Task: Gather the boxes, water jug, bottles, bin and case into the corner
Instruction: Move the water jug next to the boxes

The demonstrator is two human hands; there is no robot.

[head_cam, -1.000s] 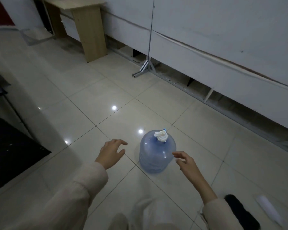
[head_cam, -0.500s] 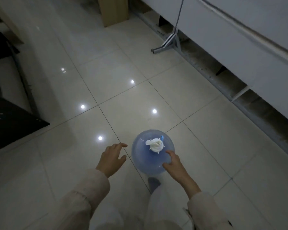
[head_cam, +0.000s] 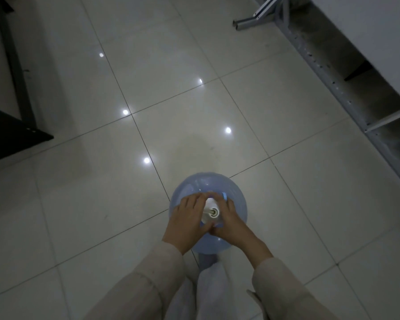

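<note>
water jug upright on tiled floor | left hand fingers grasp its neck | right hand fingers grasp neck opposite | white cap between

translucent blue water jug, white cap, pale glossy floor tiles

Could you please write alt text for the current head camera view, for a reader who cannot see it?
Seen from above, a person's left hand and right hand clasp the neck of a blue water jug standing upright on a pale tiled floor, around its white cap. A grey metal frame runs along the wall at right.
</note>
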